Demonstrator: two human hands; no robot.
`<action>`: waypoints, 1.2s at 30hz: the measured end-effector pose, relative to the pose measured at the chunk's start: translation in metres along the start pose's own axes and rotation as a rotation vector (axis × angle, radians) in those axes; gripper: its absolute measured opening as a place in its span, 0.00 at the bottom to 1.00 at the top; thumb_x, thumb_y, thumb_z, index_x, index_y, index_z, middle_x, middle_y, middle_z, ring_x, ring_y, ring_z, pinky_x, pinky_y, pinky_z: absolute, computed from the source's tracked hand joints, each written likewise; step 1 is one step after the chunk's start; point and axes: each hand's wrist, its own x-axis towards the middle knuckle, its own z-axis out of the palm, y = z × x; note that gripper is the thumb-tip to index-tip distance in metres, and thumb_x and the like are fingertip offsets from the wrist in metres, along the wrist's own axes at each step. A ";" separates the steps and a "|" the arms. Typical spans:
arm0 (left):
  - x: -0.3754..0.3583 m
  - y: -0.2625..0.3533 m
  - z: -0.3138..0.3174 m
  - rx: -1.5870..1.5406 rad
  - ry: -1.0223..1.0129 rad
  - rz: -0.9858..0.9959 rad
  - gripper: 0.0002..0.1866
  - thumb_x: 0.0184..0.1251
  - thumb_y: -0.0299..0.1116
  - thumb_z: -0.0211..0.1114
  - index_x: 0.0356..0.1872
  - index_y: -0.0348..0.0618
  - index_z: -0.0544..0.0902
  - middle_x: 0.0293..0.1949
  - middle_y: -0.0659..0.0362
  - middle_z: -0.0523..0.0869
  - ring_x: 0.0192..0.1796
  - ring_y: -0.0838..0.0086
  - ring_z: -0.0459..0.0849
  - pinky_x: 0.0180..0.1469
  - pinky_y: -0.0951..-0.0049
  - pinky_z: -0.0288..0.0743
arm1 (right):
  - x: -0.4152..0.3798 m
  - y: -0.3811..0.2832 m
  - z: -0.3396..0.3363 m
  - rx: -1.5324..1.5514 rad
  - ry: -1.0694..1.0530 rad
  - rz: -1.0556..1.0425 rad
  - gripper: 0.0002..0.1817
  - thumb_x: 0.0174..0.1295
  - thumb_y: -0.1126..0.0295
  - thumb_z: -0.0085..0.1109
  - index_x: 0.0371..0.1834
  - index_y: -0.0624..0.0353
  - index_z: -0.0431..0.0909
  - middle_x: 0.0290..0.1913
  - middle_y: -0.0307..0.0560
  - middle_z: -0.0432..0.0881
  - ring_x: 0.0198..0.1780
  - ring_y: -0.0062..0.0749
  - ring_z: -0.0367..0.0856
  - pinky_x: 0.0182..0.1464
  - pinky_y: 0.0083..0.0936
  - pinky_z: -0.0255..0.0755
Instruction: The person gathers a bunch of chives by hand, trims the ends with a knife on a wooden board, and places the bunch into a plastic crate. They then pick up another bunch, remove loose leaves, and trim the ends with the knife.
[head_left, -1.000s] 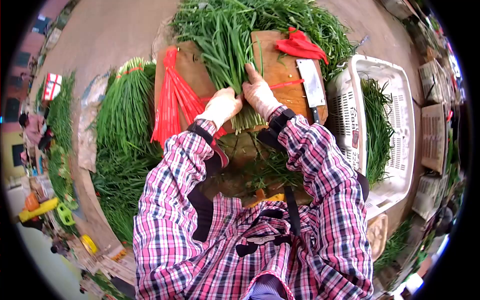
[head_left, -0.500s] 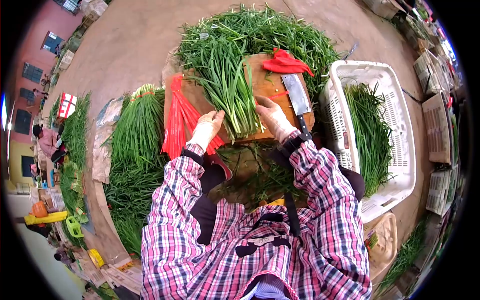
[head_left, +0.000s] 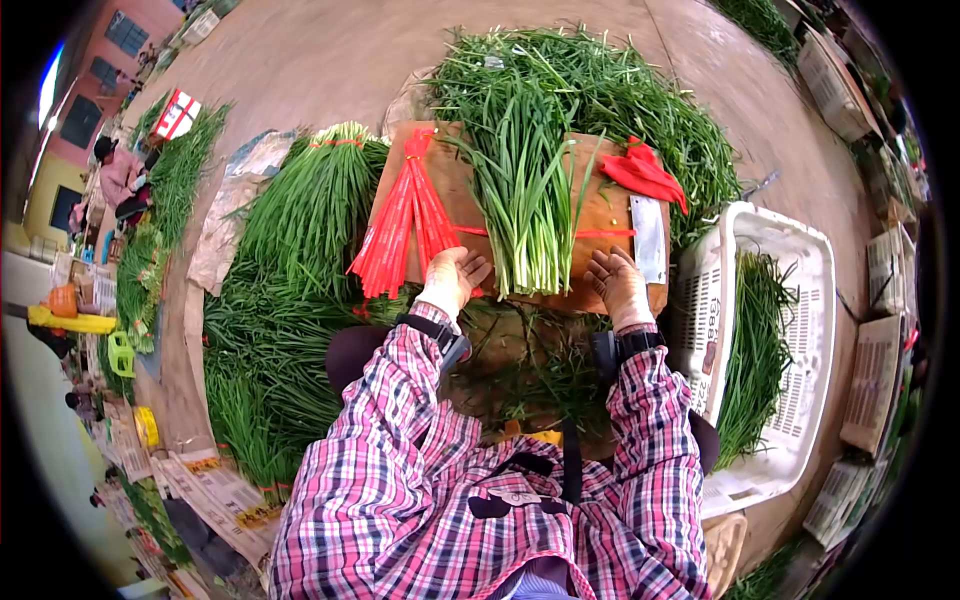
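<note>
A loose bunch of garlic chives (head_left: 530, 210) lies on a wooden board (head_left: 598, 270), cut ends towards me. My left hand (head_left: 455, 280) is at the board's near edge, just left of the cut ends, open and holding nothing. To their right, my right hand (head_left: 620, 287) is also open, palm up with fingers apart. A red tie strip (head_left: 605, 234) runs crosswise beneath the bunch, showing on both sides. Left of it fans a bundle of red printed strips (head_left: 408, 225). A cleaver (head_left: 648, 240) rests at the board's right side, its handle not visible.
A red cloth (head_left: 647, 176) lies at the board's far right. Behind spreads a heap of loose chives (head_left: 620, 90). A white plastic crate (head_left: 712, 310) with chives stands at right. Tied chive bunches (head_left: 310, 200) are piled at left. A person (head_left: 122, 175) sits far left.
Both hands have drawn back from the cut ends towards me, and their fingers have opened. The view has shifted, so the board appears farther right. The red strip shows more clearly across the bunch.
</note>
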 end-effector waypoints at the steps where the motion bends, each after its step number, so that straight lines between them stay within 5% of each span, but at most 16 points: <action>1: 0.004 -0.001 0.003 -0.013 0.005 -0.005 0.18 0.64 0.29 0.58 0.52 0.32 0.67 0.54 0.45 0.73 0.53 0.51 0.77 0.57 0.49 0.79 | 0.004 -0.001 0.002 0.035 -0.003 0.014 0.25 0.68 0.71 0.53 0.67 0.60 0.61 0.53 0.57 0.80 0.44 0.44 0.84 0.41 0.39 0.83; 3: 0.011 -0.003 0.010 -0.034 0.020 -0.019 0.21 0.63 0.29 0.59 0.54 0.31 0.67 0.52 0.48 0.75 0.50 0.53 0.78 0.56 0.51 0.80 | 0.015 -0.002 0.001 0.108 -0.002 0.048 0.21 0.67 0.73 0.52 0.62 0.59 0.65 0.48 0.58 0.81 0.40 0.45 0.84 0.39 0.39 0.83; 8: 0.027 0.004 0.017 -0.168 0.078 -0.127 0.04 0.65 0.29 0.57 0.35 0.39 0.76 0.33 0.58 0.80 0.35 0.64 0.81 0.38 0.64 0.84 | 0.048 0.003 -0.013 0.224 -0.127 0.128 0.11 0.68 0.65 0.56 0.49 0.57 0.75 0.43 0.49 0.84 0.39 0.39 0.84 0.38 0.35 0.82; 11: 0.033 0.000 0.013 -0.189 0.068 -0.102 0.04 0.64 0.29 0.58 0.35 0.39 0.77 0.34 0.58 0.80 0.36 0.65 0.81 0.41 0.64 0.84 | 0.054 -0.001 -0.011 0.222 -0.085 0.167 0.11 0.69 0.63 0.56 0.49 0.55 0.75 0.42 0.47 0.84 0.39 0.38 0.83 0.38 0.33 0.81; 20: 0.018 0.016 0.029 0.290 -0.050 -0.092 0.22 0.68 0.51 0.59 0.48 0.41 0.77 0.41 0.52 0.82 0.40 0.60 0.80 0.47 0.57 0.76 | 0.047 -0.005 0.005 0.165 -0.082 0.149 0.13 0.68 0.63 0.59 0.52 0.54 0.75 0.37 0.45 0.83 0.34 0.35 0.82 0.33 0.29 0.80; 21: 0.029 0.017 0.022 0.405 -0.084 -0.102 0.30 0.69 0.57 0.55 0.57 0.40 0.73 0.49 0.48 0.80 0.45 0.56 0.79 0.50 0.49 0.75 | 0.049 -0.005 0.004 0.171 -0.086 0.151 0.13 0.68 0.64 0.59 0.52 0.54 0.76 0.36 0.45 0.83 0.33 0.35 0.82 0.33 0.29 0.80; 23: 0.029 0.012 0.029 0.475 -0.114 -0.146 0.30 0.69 0.57 0.55 0.56 0.39 0.73 0.49 0.47 0.80 0.46 0.53 0.79 0.51 0.47 0.75 | 0.042 -0.012 0.005 0.130 -0.014 0.118 0.14 0.67 0.63 0.62 0.51 0.56 0.75 0.34 0.45 0.83 0.30 0.34 0.81 0.30 0.30 0.79; 25: 0.012 0.030 0.048 0.759 0.034 -0.103 0.25 0.69 0.54 0.56 0.51 0.41 0.78 0.45 0.49 0.84 0.48 0.53 0.82 0.48 0.53 0.76 | 0.031 -0.011 0.020 0.068 -0.008 0.093 0.15 0.66 0.62 0.62 0.51 0.56 0.75 0.33 0.44 0.83 0.28 0.33 0.81 0.29 0.29 0.79; 27: 0.080 0.020 0.002 1.065 -0.002 0.326 0.20 0.69 0.49 0.57 0.43 0.40 0.82 0.39 0.52 0.86 0.43 0.59 0.83 0.45 0.59 0.74 | 0.039 -0.012 0.021 0.019 -0.004 0.096 0.15 0.66 0.62 0.62 0.50 0.56 0.76 0.29 0.44 0.82 0.22 0.31 0.78 0.23 0.26 0.76; 30: 0.057 0.033 0.018 1.719 0.104 0.638 0.21 0.67 0.46 0.57 0.36 0.34 0.84 0.34 0.42 0.86 0.44 0.50 0.85 0.46 0.59 0.75 | 0.032 -0.019 0.026 -0.198 0.018 -0.011 0.12 0.66 0.61 0.62 0.44 0.57 0.79 0.26 0.41 0.81 0.19 0.26 0.76 0.20 0.23 0.72; 34: 0.038 0.034 0.018 1.509 0.064 0.520 0.20 0.68 0.45 0.56 0.37 0.36 0.85 0.35 0.39 0.84 0.43 0.46 0.83 0.48 0.58 0.75 | 0.014 -0.024 0.045 -0.587 0.029 -0.196 0.13 0.69 0.60 0.60 0.41 0.60 0.82 0.24 0.34 0.77 0.20 0.19 0.72 0.22 0.21 0.68; 35: 0.048 0.029 0.011 1.498 0.065 0.640 0.18 0.69 0.42 0.58 0.33 0.34 0.84 0.24 0.52 0.82 0.29 0.66 0.78 0.41 0.65 0.73 | 0.008 -0.027 0.051 -0.652 0.033 -0.220 0.13 0.69 0.61 0.59 0.42 0.61 0.82 0.24 0.34 0.77 0.22 0.19 0.72 0.25 0.19 0.69; 36: 0.044 0.030 0.015 1.523 0.069 0.692 0.18 0.69 0.42 0.58 0.33 0.35 0.84 0.25 0.50 0.83 0.30 0.64 0.80 0.41 0.65 0.73 | 0.020 -0.018 0.047 -0.653 -0.033 -0.294 0.12 0.69 0.62 0.59 0.41 0.61 0.81 0.25 0.35 0.78 0.21 0.19 0.71 0.23 0.18 0.66</action>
